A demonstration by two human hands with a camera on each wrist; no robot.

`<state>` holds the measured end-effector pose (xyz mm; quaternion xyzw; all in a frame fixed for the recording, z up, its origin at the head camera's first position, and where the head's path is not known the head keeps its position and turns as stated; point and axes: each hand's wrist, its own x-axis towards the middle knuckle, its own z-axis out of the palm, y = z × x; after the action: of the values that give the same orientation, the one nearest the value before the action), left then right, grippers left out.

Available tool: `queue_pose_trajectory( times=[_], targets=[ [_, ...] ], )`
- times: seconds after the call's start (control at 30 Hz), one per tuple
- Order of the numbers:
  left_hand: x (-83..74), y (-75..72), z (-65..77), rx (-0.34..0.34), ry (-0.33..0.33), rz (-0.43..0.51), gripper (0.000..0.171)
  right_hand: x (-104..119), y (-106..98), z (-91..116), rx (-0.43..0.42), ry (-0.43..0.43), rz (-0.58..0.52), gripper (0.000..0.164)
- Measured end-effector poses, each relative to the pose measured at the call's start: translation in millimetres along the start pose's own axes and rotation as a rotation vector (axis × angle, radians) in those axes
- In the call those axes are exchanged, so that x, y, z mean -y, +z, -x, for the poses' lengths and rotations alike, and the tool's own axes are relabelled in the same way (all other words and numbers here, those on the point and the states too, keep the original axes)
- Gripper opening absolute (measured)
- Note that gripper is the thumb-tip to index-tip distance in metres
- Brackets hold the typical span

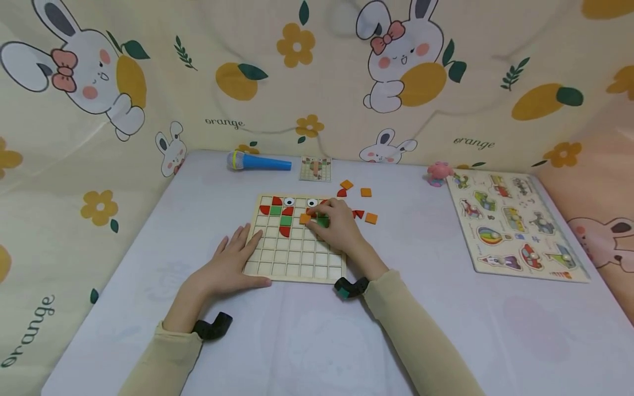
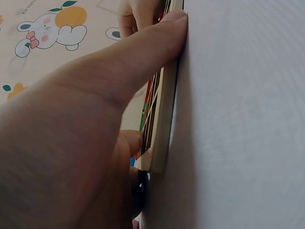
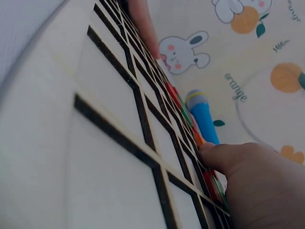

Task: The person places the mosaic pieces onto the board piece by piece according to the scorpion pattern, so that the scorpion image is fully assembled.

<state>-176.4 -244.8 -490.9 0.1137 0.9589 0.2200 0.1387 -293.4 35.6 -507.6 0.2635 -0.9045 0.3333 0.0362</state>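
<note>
A wooden grid board [image 1: 294, 270] lies on the table, its upper rows holding red curved tiles [image 1: 284, 232], green squares [image 1: 275, 210] and two eye pieces [image 1: 289, 202]. My right hand [image 1: 342, 226] is over the upper right of the board, thumb and fingertips pinching an orange square tile [image 1: 304, 219] at a cell between the green tiles. The hand covers part of the pattern there. At the board's left side, my left hand [image 1: 223, 269] rests with fingers spread along the edge, its thumb [image 2: 164, 36] stretched along the front edge.
Loose orange squares [image 1: 366, 192] and red pieces [image 1: 342, 193] lie right of the board. Behind it are a blue toy microphone [image 1: 264, 162] and a small pattern card [image 1: 315, 169]. A pink toy [image 1: 439, 173] and a picture puzzle board [image 1: 515, 220] sit to the right.
</note>
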Motion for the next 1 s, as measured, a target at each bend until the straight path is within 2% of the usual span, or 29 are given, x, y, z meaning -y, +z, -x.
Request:
queue_pose_trajectory(
  times=[0.23,0.43,0.5,0.67,0.73,1.0],
  targets=[
    [2.8,3.3,-2.6,0.009,0.0,0.0,0.12,0.0,0.3,2.4,0.008,-0.013,0.002,0.03],
    [4.0,3.7,-2.8,0.011,0.005,0.001,0.12,0.7,0.1,2.5,-0.002,0.033,-0.022,0.034],
    [4.0,3.5,-2.9,0.009,0.007,0.001,0.12,0.2,0.2,1.9,-0.033,0.053,-0.064,0.033],
    [2.8,2.7,-2.6,0.006,0.009,0.002,0.12,-2.8,0.6,-0.4,-0.201,0.119,-0.238,0.03],
    [2.2,2.1,-1.9,0.005,0.009,0.005,0.12,-4.1,1.1,-1.1,-0.247,0.145,-0.273,0.029],
    [0.1,0.8,0.9,-0.007,0.011,0.016,0.119,-9.8,-2.0,-3.6,-0.264,0.152,-0.237,0.03]
  ],
)
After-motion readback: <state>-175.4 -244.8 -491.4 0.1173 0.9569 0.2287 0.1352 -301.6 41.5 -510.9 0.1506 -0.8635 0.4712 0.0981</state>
